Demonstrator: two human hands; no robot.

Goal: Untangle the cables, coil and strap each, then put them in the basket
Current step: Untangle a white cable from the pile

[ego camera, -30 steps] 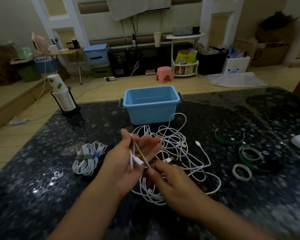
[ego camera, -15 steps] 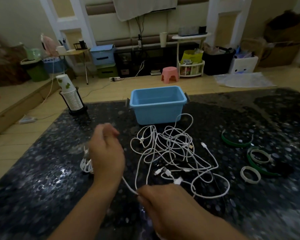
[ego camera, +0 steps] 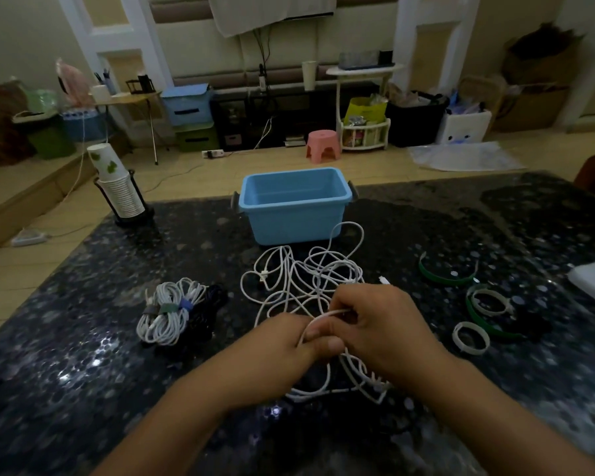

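Both hands meet at 6 o'clock on the desk (ego camera: 83,355): left hand (ego camera: 282,341) and right hand (ego camera: 378,324) each pinch a strand of the tangle (ego camera: 306,280). Basket (ego camera: 294,214) at 12, strapped coils (ego camera: 167,312) at 9, straps (ego camera: 474,314) at 3.

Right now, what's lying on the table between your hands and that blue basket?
In the head view, a tangle of loose white cables fills the dark table between both hands, left hand and right hand, and the blue basket.

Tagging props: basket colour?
Light blue basket, seen best in the head view, the only one.
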